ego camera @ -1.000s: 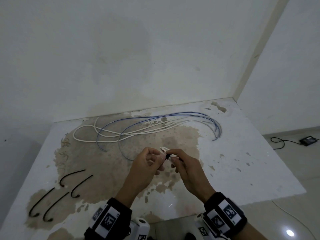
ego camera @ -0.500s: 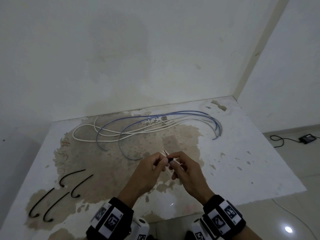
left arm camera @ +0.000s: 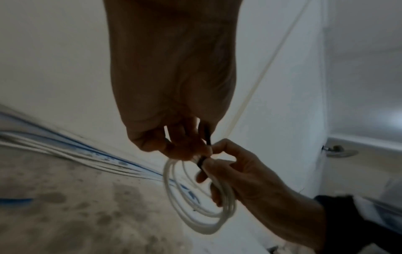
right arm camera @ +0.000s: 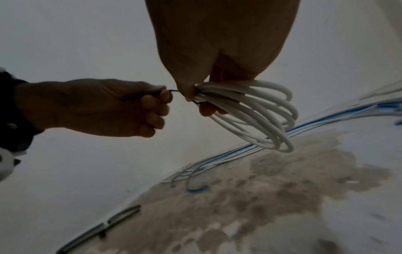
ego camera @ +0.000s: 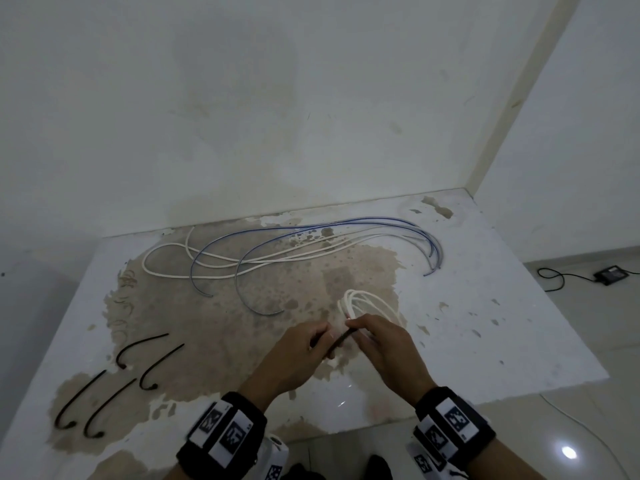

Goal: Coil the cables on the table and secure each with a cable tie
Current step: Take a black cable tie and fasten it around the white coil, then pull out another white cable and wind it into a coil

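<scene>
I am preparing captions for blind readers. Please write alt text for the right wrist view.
The right hand grips a coiled white cable above the stained table, while the left hand pulls the black cable tie wrapped around it. Loose blue and white cables lie behind.

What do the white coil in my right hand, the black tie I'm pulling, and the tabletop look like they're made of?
White coil: likely plastic-sheathed cable, smooth and matte, bending in even loops. Black tie: thin and dark, probably plastic or coated wire; too blurred to tell. Tabletop: looks like white-coated board or stone with the coating worn off in brown patches.
</scene>
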Demonstrator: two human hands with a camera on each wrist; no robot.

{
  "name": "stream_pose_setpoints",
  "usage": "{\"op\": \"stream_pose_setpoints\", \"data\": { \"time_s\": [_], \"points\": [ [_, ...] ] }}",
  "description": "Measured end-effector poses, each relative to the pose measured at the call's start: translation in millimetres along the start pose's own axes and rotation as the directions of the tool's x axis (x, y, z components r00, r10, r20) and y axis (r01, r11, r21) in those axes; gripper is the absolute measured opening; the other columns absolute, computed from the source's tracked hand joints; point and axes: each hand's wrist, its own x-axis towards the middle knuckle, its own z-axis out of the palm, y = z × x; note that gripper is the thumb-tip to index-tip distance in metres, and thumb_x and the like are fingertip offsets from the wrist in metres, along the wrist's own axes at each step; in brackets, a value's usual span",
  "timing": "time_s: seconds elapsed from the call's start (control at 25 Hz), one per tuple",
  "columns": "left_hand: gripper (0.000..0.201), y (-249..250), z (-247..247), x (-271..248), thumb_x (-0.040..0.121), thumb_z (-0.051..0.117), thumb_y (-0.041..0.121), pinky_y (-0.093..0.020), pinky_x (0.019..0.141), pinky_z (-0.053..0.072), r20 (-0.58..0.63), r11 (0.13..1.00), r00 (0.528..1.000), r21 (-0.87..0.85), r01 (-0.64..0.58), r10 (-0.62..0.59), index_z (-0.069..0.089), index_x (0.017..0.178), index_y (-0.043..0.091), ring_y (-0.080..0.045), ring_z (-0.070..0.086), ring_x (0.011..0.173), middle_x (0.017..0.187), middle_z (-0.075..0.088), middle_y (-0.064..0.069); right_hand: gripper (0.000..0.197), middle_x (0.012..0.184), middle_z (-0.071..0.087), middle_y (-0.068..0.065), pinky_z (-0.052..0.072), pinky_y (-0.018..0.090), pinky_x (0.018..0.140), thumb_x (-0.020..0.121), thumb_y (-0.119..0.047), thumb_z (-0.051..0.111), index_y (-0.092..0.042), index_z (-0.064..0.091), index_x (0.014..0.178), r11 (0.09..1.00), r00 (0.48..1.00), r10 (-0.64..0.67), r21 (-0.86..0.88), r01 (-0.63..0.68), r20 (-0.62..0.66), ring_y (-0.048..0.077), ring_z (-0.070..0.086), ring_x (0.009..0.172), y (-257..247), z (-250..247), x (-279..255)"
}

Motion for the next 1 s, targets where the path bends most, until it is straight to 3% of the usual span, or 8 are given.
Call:
{"op": "stream_pose_setpoints", "data": {
  "time_s": [0.08, 0.16, 0.28, 0.44, 0.56, 0.68, 0.8, 1.0],
  "points": [
    [0.026, -17, 0, 0, 0.102, 0.044, 0.033, -0.014, 0.069, 0.047, 0.021, 0.996, 0.996, -0.011, 0.085, -0.085, 0.065, 0.089, 0.025, 0.003, 0.061, 0.076, 0.095, 0.069, 0.012, 0.020, 0.088, 0.064, -0.003, 0.050, 0.028, 0.054, 0.091, -0.021, 0.065, -0.029, 0.062, 0.109, 0.969, 0.999, 0.004, -0.246, 0.009, 0.052, 0.015, 0.063, 0.069, 31, -8, -13],
    [0.022, -34, 1, -2, 0.102, 0.042, 0.035, -0.019, 0.072, 0.050, -0.001, 0.983, 0.984, -0.050, 0.177, -0.177, 0.062, 0.092, 0.033, -0.005, 0.063, 0.081, 0.102, 0.069, 0.010, 0.039, 0.076, 0.059, -0.002, 0.035, 0.025, 0.042, 0.072, -0.012, 0.082, -0.028, 0.064, 0.103, 0.885, 0.986, 0.002, -0.460, 0.075, 0.165, 0.018, 0.057, 0.054, 64, -14, -34],
    [0.021, -54, 11, -8, 0.103, 0.042, 0.031, -0.020, 0.072, 0.051, 0.023, 0.961, 0.964, -0.082, 0.264, -0.263, 0.062, 0.101, 0.031, -0.009, 0.064, 0.082, 0.096, 0.069, 0.007, 0.051, 0.070, 0.057, -0.002, 0.029, 0.024, 0.046, 0.052, -0.005, 0.090, -0.027, 0.068, 0.092, 0.811, 0.956, 0.019, -0.564, 0.157, 0.294, 0.018, 0.053, 0.050, 97, -15, -64],
    [0.022, -71, 28, -14, 0.103, 0.043, 0.027, -0.024, 0.074, 0.053, 0.065, 0.942, 0.947, -0.095, 0.321, -0.315, 0.064, 0.103, 0.027, -0.010, 0.065, 0.082, 0.095, 0.070, 0.005, 0.040, 0.090, 0.059, -0.006, 0.046, 0.025, 0.064, 0.071, -0.019, 0.079, -0.032, 0.059, 0.102, 0.866, 0.950, 0.059, -0.489, 0.103, 0.305, 0.017, 0.062, 0.073, 115, -12, -95],
    [0.022, -78, 36, -12, 0.104, 0.043, 0.025, -0.018, 0.071, 0.050, 0.078, 0.930, 0.933, -0.091, 0.357, -0.351, 0.065, 0.104, 0.024, -0.012, 0.065, 0.082, 0.096, 0.070, 0.003, 0.044, 0.112, 0.062, -0.007, 0.041, 0.024, 0.089, 0.086, -0.038, 0.062, -0.030, 0.055, 0.129, 0.892, 0.970, 0.078, -0.450, 0.035, 0.231, 0.014, 0.059, 0.100, 118, -13, -103],
    [0.023, -81, 47, -6, 0.104, 0.043, 0.025, -0.014, 0.066, 0.048, 0.103, 0.918, 0.917, -0.059, 0.392, -0.385, 0.065, 0.106, 0.020, -0.012, 0.065, 0.081, 0.097, 0.069, 0.003, 0.045, 0.113, 0.064, -0.004, 0.035, 0.031, 0.093, 0.088, -0.046, 0.060, -0.023, 0.061, 0.126, 0.864, 0.983, 0.134, -0.501, -0.053, 0.127, 0.020, 0.061, 0.102, 122, -11, -101],
    [0.024, -80, 56, 2, 0.104, 0.042, 0.025, -0.017, 0.072, 0.050, 0.124, 0.917, 0.914, -0.052, 0.395, -0.387, 0.065, 0.106, 0.019, -0.013, 0.065, 0.081, 0.097, 0.069, 0.003, 0.031, 0.108, 0.065, 0.000, 0.035, 0.034, 0.094, 0.089, -0.037, 0.052, -0.024, 0.066, 0.114, 0.837, 0.978, 0.106, -0.548, 0.010, 0.179, 0.023, 0.066, 0.097, 128, -10, -106],
    [0.023, -80, 67, 18, 0.103, 0.044, 0.026, -0.026, 0.079, 0.054, 0.138, 0.911, 0.905, -0.043, 0.411, -0.402, 0.066, 0.104, 0.021, -0.014, 0.067, 0.084, 0.096, 0.070, 0.003, 0.052, 0.136, 0.058, 0.008, 0.033, 0.039, 0.106, 0.095, -0.053, 0.049, -0.020, 0.058, 0.134, 0.857, 0.971, 0.165, -0.513, -0.054, 0.174, 0.031, 0.057, 0.125, 138, -26, -98]
  ]
}}
